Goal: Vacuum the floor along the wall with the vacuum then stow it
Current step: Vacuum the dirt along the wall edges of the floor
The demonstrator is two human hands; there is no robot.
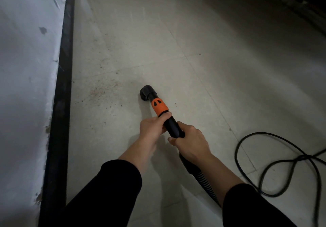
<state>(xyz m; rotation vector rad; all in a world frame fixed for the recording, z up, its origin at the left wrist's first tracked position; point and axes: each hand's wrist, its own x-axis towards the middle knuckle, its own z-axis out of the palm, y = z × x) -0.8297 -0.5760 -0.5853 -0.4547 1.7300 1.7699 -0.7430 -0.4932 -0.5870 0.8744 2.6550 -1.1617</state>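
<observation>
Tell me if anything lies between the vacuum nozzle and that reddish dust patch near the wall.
Nothing visible does. The nozzle is down at the floor just right of the dust patch, with only bare tile between them. The black cable lies looped far to the right, off that path.

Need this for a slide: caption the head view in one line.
Left hand and right hand grip the wand, nozzle near reddish dirt by the wall.

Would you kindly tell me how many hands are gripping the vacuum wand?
2, both on the wand: left hand behind the orange collar, right hand lower, near the hose.
</observation>
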